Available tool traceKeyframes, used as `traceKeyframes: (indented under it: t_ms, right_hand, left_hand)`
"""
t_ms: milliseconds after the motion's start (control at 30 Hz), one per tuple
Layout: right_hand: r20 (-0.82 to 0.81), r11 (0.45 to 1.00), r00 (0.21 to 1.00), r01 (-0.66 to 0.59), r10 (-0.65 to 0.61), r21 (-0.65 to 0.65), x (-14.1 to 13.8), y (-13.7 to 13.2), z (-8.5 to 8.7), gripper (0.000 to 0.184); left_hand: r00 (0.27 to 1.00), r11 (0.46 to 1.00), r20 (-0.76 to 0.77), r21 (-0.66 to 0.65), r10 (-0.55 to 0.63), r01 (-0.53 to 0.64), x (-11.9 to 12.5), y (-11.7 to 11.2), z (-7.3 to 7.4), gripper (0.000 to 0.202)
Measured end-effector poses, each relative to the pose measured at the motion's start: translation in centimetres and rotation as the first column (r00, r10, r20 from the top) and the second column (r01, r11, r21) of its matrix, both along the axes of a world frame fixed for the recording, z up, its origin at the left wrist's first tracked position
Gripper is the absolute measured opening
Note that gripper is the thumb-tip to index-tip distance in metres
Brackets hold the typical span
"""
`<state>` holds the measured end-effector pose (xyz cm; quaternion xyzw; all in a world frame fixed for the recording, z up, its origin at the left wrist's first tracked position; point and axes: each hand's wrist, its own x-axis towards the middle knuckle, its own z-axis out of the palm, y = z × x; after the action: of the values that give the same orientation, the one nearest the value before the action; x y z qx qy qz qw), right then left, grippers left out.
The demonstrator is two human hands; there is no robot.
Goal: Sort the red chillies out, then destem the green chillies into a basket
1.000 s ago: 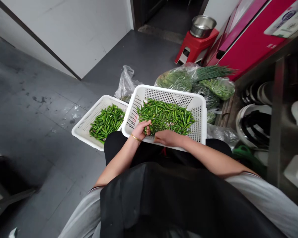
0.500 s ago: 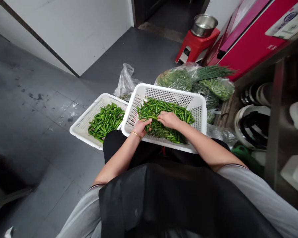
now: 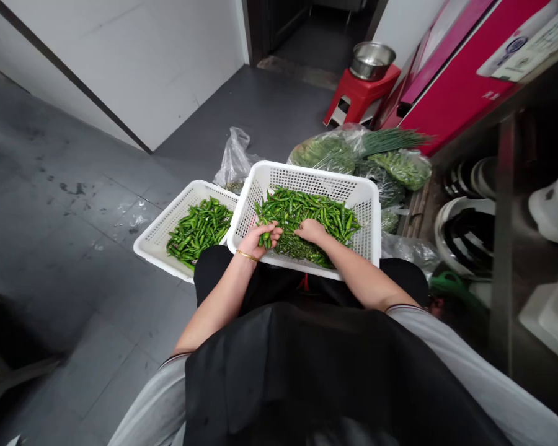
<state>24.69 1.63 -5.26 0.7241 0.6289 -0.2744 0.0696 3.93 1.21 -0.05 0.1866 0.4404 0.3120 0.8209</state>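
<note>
A white slotted basket [image 3: 369,214] rests on my lap, heaped with green chillies [image 3: 314,217]. My left hand [image 3: 259,238], with a gold bangle at the wrist, is curled round a few green chillies at the basket's near left. My right hand [image 3: 310,230] lies knuckles-up on the pile beside it, fingers bent down into the chillies; what they grip is hidden. A second, shallower white basket [image 3: 160,232] on the floor to the left holds more green chillies [image 3: 199,228].
Clear bags of greens [image 3: 328,152] and a bundle of chives [image 3: 390,139] lie behind the baskets. An empty plastic bag [image 3: 235,161] sits on the grey floor. A red stool [image 3: 358,96] carries a steel bowl [image 3: 372,60]. Metal shelving with dishes [image 3: 465,229] stands at right.
My right hand went from the basket's near edge up onto the pile, then drew back toward my left hand. My left hand stayed at the near left corner holding chillies.
</note>
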Motion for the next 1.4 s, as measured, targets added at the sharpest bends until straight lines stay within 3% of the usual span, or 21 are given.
traceKeyframes:
  t_ms: [100,200,300,433,500,567,667,767,833,900,967,1000,1067,1133,1200,1300,1400]
  right_hand:
    - [-0.125,1.0,0.992,0.03,-0.029,0.008,0.2,-1.2,0.8,0.032]
    - [-0.18,0.986,0.983,-0.013,0.044,0.167,0.5,-4.3,2.6,0.032]
    - [-0.054,0.909,0.976,-0.176,0.211,0.379,-0.3,-7.2,3.9,0.033]
    - [0.046,0.829,0.916,-0.381,0.398,0.41,-1.4,-8.0,4.2,0.037]
    - [-0.027,0.852,0.922,-0.346,0.387,0.394,-0.9,-7.1,4.5,0.035]
    - [-0.212,0.918,0.937,-0.193,0.277,0.346,0.2,-5.9,5.0,0.039]
    - [-0.537,0.988,0.841,0.019,0.069,0.156,1.4,-4.4,6.1,0.048]
    - [-0.656,0.993,0.748,-0.033,0.1,0.114,1.2,-3.8,7.0,0.044]
    - [-0.571,0.968,0.792,-0.094,0.215,0.235,0.5,-3.8,7.7,0.04]
    - [-0.351,0.908,0.888,-0.149,0.297,0.391,0.1,-3.7,8.4,0.039]
    - [-0.105,0.851,0.957,-0.188,0.272,0.491,0.3,-3.4,8.9,0.041]
    - [-0.013,0.844,0.971,-0.199,0.237,0.498,0.6,-3.3,8.8,0.042]
    - [0.105,0.887,0.972,-0.234,0.209,0.398,1.4,-3.1,8.0,0.038]
    - [0.151,0.931,0.951,-0.298,0.27,0.212,1.9,-3.2,6.2,0.031]
    - [0.13,0.927,0.924,-0.369,0.358,0.068,1.7,-3.6,3.9,0.027]
    - [0.086,0.915,0.914,-0.401,0.397,0.04,0.5,-3.9,1.2,0.025]
    - [0.094,0.913,0.914,-0.402,0.396,0.067,-0.3,-3.4,1.7,0.023]
  left_hand:
    - [0.996,0.999,-0.082,0.025,-0.039,0.041,0.6,-0.3,-0.5,0.021]
    - [0.981,0.995,-0.184,0.052,-0.069,0.08,1.8,-0.8,-1.1,0.032]
    - [0.973,0.988,-0.203,0.086,-0.107,0.126,3.4,-1.4,-1.4,0.039]
    - [0.984,0.978,-0.16,0.178,-0.081,0.11,4.8,-1.5,-1.2,0.042]
    - [0.98,0.966,-0.192,0.239,-0.056,0.102,4.9,-1.1,-1.0,0.041]
    - [0.967,0.948,-0.248,0.291,-0.052,0.126,4.8,-0.7,-0.8,0.039]
    - [0.952,0.907,-0.285,0.362,-0.113,0.216,4.3,-0.4,0.0,0.039]
    - [0.952,0.853,-0.256,0.445,-0.169,0.271,3.9,-0.3,1.0,0.04]
    - [0.953,0.846,-0.224,0.45,-0.205,0.288,3.8,-0.5,1.7,0.041]
    - [0.949,0.872,-0.177,0.38,-0.261,0.31,3.7,-0.8,2.3,0.038]
    - [0.947,0.902,-0.119,0.289,-0.299,0.321,3.6,-1.1,2.8,0.031]
    - [0.95,0.912,-0.098,0.263,-0.298,0.313,3.4,-1.1,3.0,0.028]
    - [0.966,0.93,-0.08,0.261,-0.245,0.258,2.6,-0.9,3.2,0.025]
    - [0.985,0.946,-0.065,0.276,-0.16,0.171,1.5,-0.4,3.1,0.021]
    - [0.993,0.957,-0.032,0.264,-0.114,0.119,0.4,0.2,2.7,0.016]
    - [0.991,0.962,-0.057,0.24,-0.123,0.134,-0.3,0.7,1.6,0.018]
    - [0.96,0.942,-0.265,0.29,-0.088,0.167,0.7,0.7,0.3,0.02]
